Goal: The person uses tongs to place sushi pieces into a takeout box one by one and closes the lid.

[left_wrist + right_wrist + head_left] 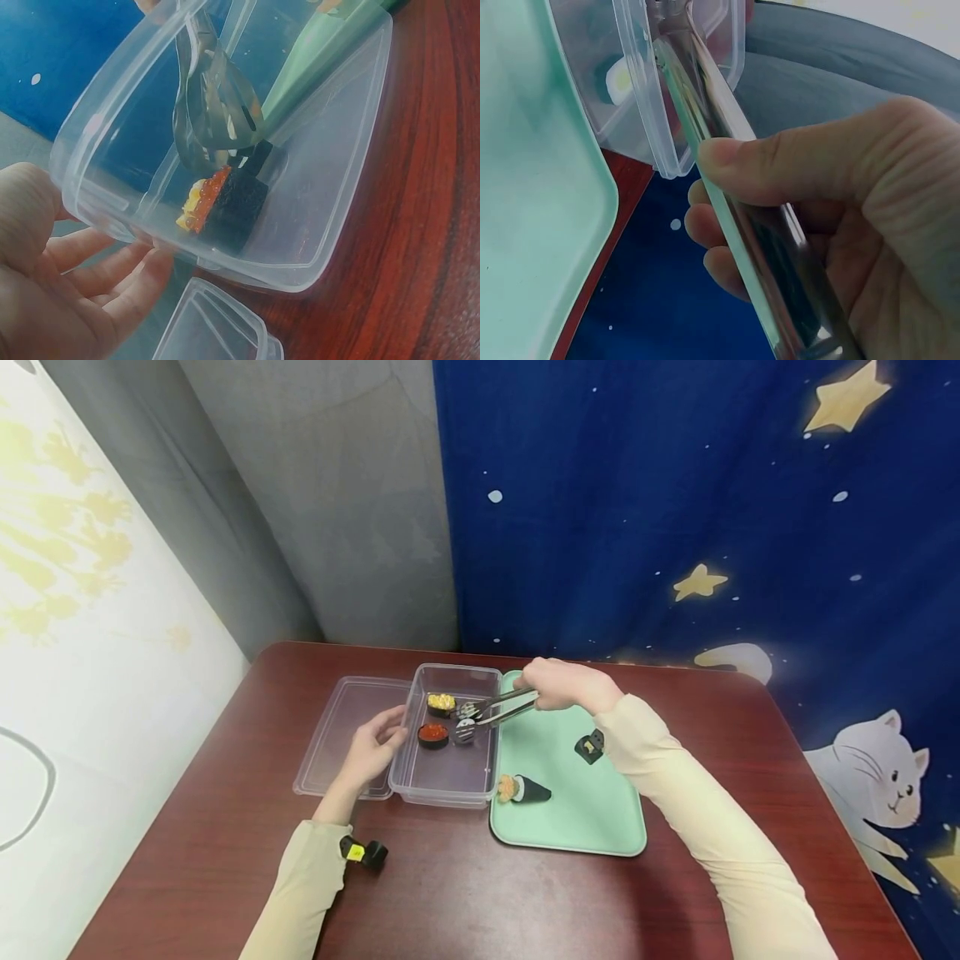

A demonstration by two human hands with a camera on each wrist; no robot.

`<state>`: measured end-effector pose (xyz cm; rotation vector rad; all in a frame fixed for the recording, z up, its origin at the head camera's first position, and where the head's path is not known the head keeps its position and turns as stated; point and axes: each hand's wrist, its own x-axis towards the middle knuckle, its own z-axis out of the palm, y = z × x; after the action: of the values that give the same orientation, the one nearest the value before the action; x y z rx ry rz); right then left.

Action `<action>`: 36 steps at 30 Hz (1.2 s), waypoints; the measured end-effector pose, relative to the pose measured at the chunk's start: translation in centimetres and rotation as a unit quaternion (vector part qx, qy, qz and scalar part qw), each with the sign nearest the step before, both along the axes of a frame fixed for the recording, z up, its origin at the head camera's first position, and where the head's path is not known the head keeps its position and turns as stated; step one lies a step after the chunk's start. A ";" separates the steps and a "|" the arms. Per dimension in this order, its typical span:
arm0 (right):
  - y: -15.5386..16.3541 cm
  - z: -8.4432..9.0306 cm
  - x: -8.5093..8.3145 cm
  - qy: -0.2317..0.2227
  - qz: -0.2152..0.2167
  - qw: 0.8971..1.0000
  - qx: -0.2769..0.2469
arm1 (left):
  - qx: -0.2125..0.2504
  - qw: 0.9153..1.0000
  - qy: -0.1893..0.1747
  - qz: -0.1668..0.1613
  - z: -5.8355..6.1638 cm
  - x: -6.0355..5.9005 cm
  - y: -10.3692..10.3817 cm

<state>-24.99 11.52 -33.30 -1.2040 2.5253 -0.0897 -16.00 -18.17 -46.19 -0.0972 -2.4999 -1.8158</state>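
**A:** Backdrop: grey wall, blue star-and-cat curtain. Dark red bench (pixel 465 893). Items, left to right?

**B:** Clear lid (pixel 341 739), lying flat beside the clear container (pixel 450 789). Left hand (pixel 371 752), fingers relaxed and straight, resting against the container's left wall, gripping nothing. Inside the container: yellow-topped sushi piece (pixel 441 702), red-roe sushi piece (pixel 432 735). Metal tongs (pixel 498 706), their tips down in the container by a dark piece I cannot identify. Green tray (pixel 592 818) touching the container's right side, with a cone roll (pixel 522 789) and a small dark piece (pixel 590 747) on it. Right hand (pixel 562 683), thumb and fingers curled round the tongs' handles.

**A:** Progress?

**B:** Judged from placement: two pieces packed, possibly a third at the tongs' tips; two left on the tray; lid not yet on.

**A:** Differences between views?

**B:** Left wrist view alone shows the roe piece's black wrap and the tongs' slotted spoon ends close above it. Right wrist view alone shows the thumb pressed along the tongs' arm. Only the head view shows the tray's contents.
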 end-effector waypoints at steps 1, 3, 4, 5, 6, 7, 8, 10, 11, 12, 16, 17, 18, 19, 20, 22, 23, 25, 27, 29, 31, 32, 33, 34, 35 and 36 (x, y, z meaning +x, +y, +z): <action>-0.2 0.0 0.0 0.000 -0.001 1.000 0.006 | -0.002 1.000 0.000 0.000 -0.1 0.0 0.0; -0.5 0.1 0.1 0.002 0.003 1.000 0.016 | -0.001 1.000 -0.002 0.001 -0.1 0.0 0.0; -0.7 0.2 0.2 0.006 0.006 1.000 0.021 | -0.001 1.000 -0.003 0.002 -0.1 0.0 0.0; -0.9 0.2 0.2 0.009 0.010 1.000 0.025 | -0.002 1.000 -0.003 0.002 0.0 0.0 0.0; -1.0 0.2 0.2 0.012 0.014 0.999 0.029 | -0.003 1.000 -0.004 0.004 0.0 0.0 0.0; -1.2 0.3 0.2 0.013 0.015 0.999 0.031 | -0.005 1.000 -0.003 0.003 0.0 0.0 0.0; -1.3 0.3 0.3 0.014 0.016 0.999 0.033 | -0.007 1.000 -0.002 0.003 0.0 0.0 0.1; -1.6 0.2 0.3 0.015 0.017 0.999 0.038 | -0.009 1.000 -0.002 0.005 0.0 -0.1 0.1; -1.8 0.2 0.3 0.016 0.016 0.999 0.039 | -0.009 1.000 -0.003 0.005 0.1 -0.1 0.1; -1.9 0.2 0.3 0.018 0.015 0.999 0.041 | -0.010 1.000 -0.004 0.005 0.1 -0.1 0.1; -2.4 0.2 0.4 0.021 0.002 0.999 0.045 | -0.005 1.000 -0.007 0.004 0.0 -0.1 0.1; -2.5 0.2 0.4 0.020 -0.002 0.999 0.045 | -0.006 1.000 -0.007 0.004 0.0 -0.1 0.1; -2.6 0.2 0.5 0.019 -0.006 0.999 0.045 | -0.007 1.000 -0.006 0.004 0.0 -0.1 0.1; -2.7 0.2 0.5 0.018 -0.009 0.999 0.046 | -0.007 1.000 -0.006 0.004 0.0 -0.1 0.1; -2.7 0.2 0.5 0.017 -0.013 0.999 0.047 | -0.008 1.000 -0.005 0.004 0.0 -0.1 0.1; -2.8 0.1 0.5 0.019 -0.017 0.998 0.050 | -0.011 1.000 -0.004 0.005 0.1 -0.1 0.0; -2.9 0.1 0.5 0.020 -0.018 0.998 0.051 | -0.011 1.000 -0.004 0.006 0.1 -0.1 0.0; -2.9 0.1 0.5 0.023 -0.022 0.998 0.053 | -0.011 1.000 -0.005 0.007 0.1 -0.1 0.0; -2.9 0.1 0.5 0.027 -0.024 0.998 0.055 | -0.009 1.000 -0.006 0.007 0.2 -0.1 0.0; -3.0 0.1 0.6 0.030 -0.025 0.998 0.057 | -0.005 1.000 -0.008 0.008 0.1 -0.1 0.0; -3.0 0.2 0.7 0.032 -0.028 0.997 0.060 | -0.006 1.000 -0.005 0.006 0.1 -0.1 0.0; -3.0 0.2 0.7 0.033 -0.027 0.997 0.060 | -0.007 1.000 -0.004 0.005 0.1 -0.2 0.0; -3.0 0.3 0.7 0.033 -0.028 0.997 0.059 | -0.004 1.000 -0.002 0.005 0.1 -0.2 0.0; -3.0 0.3 0.8 0.033 -0.028 0.997 0.058 | -0.002 1.000 -0.001 0.005 0.0 -0.2 0.0; -2.9 0.4 0.8 0.034 -0.026 0.997 0.057 | 0.001 1.000 0.000 0.005 0.0 -0.2 0.0; -2.8 0.4 0.9 0.034 -0.024 0.998 0.054 | 0.002 1.000 0.001 0.005 0.0 -0.2 0.0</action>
<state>-24.11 8.77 -32.88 -1.1234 2.5807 0.0773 -16.22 -18.15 -46.16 -0.0863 -2.4906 -1.8165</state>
